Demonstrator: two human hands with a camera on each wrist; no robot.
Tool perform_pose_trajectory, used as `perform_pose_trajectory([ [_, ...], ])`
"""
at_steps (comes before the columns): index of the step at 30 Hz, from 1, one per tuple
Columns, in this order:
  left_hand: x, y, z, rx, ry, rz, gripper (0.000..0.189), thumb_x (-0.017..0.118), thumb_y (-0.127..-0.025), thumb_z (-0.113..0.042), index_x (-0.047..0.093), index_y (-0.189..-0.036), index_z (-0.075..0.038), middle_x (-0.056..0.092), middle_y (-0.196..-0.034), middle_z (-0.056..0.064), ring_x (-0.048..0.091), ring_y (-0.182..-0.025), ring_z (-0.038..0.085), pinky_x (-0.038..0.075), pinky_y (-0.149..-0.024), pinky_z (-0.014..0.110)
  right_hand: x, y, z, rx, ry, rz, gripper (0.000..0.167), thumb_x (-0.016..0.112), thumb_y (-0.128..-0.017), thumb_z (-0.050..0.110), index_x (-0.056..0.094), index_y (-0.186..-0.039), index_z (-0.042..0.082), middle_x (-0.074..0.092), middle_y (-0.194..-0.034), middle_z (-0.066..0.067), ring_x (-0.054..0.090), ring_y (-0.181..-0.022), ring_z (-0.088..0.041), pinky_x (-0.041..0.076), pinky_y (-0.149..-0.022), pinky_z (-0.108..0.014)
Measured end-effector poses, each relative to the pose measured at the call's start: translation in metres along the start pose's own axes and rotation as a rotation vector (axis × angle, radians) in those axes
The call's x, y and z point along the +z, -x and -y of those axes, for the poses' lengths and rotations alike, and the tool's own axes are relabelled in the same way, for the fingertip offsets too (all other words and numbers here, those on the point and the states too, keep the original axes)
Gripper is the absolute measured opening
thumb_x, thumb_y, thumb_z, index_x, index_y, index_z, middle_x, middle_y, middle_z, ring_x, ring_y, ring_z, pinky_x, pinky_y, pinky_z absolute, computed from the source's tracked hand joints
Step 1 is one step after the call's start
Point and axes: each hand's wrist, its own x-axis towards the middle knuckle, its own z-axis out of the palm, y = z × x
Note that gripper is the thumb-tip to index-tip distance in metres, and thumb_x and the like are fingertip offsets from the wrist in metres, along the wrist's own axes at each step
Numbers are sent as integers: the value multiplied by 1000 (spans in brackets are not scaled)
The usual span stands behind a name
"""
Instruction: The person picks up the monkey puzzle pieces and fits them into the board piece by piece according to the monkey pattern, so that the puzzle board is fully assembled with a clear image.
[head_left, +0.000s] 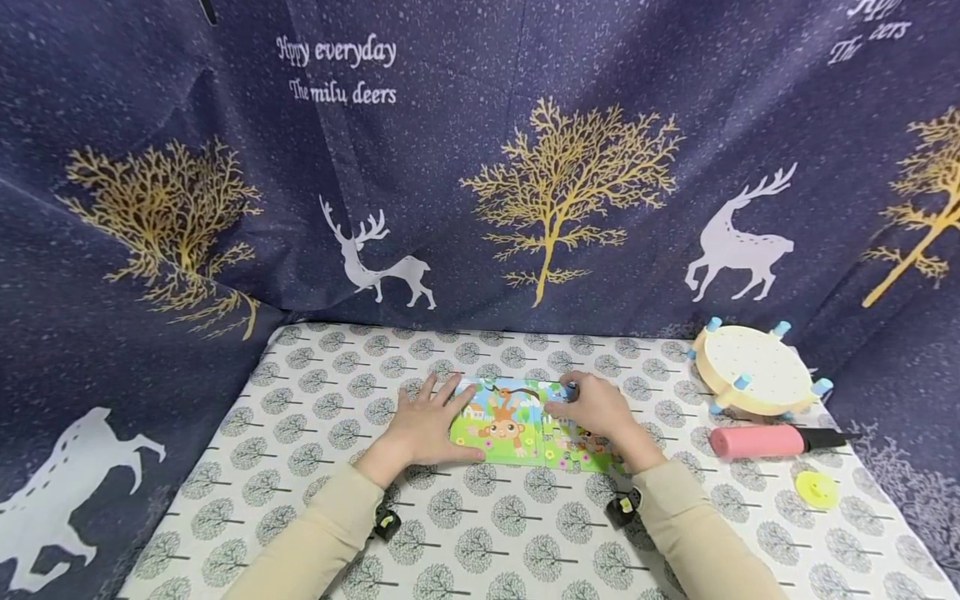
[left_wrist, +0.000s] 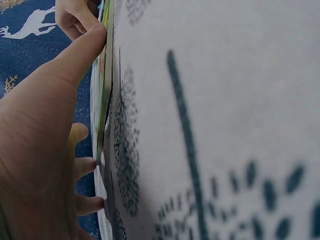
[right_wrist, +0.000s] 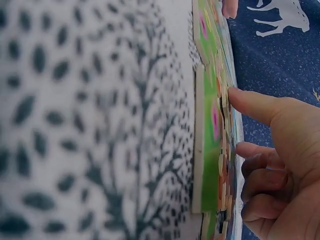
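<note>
A jigsaw puzzle with a monkey picture (head_left: 501,433) lies on the patterned cloth, its picture joined up. My left hand (head_left: 429,423) is spread at its left side, thumb along the near edge and fingers toward the far edge. Directly to the right, edge against edge, lies a second puzzle (head_left: 558,450) with green ground and flowers; jumbled pieces sit on its surface, some raised in the right wrist view. Over its far part my right hand (head_left: 600,408) pinches a puzzle piece between thumb and index finger, with the other fingers curled. The hand hides much of this puzzle.
At the right back stands a round cream toy with blue pegs (head_left: 753,371). In front of it lie a pink pump with a black nozzle (head_left: 757,442) and a yellow disc (head_left: 817,490). A dark blue curtain (head_left: 450,167) hangs behind the table (head_left: 300,500).
</note>
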Motion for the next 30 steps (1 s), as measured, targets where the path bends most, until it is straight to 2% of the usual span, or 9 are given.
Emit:
perform_pose_trajectory([
  [7,1,2,1,-16,0,-1,129,49,-69,-101,22,-168,-23,13,-174,2,15,-156,44,17,-113,80,-1,0,6,35,-25,-3,62,84,-85,47,65,-130,9,62,-80,-1,49,-54,-16,39,-49,-32],
  [12,2,3,2,-25,16,14,134,49,-68,-101,21,-167,-15,10,-174,1,12,-157,41,14,-114,79,0,2,8,31,-40,-32,61,87,-84,42,64,-129,9,61,-79,-2,48,-53,-16,38,-48,-31],
  [20,0,1,3,-34,4,28,134,50,-68,-101,22,-167,-14,10,-174,-1,12,-157,41,15,-115,79,4,2,8,10,-38,-98,62,89,-82,38,64,-130,8,59,-76,-1,47,-53,-16,39,-47,-31],
  [25,-3,2,0,-40,20,39,134,53,-68,-99,23,-167,-14,11,-174,0,12,-157,40,14,-115,78,3,3,6,-24,-29,-145,52,87,-85,32,67,-126,7,59,-75,3,48,-55,-15,40,-50,-30],
  [30,-6,1,-3,-39,41,32,133,58,-68,-97,26,-166,-13,14,-174,2,14,-156,41,14,-114,80,2,4,3,-55,-82,-162,43,86,-87,27,69,-121,9,61,-77,4,49,-56,-15,40,-53,-31],
])
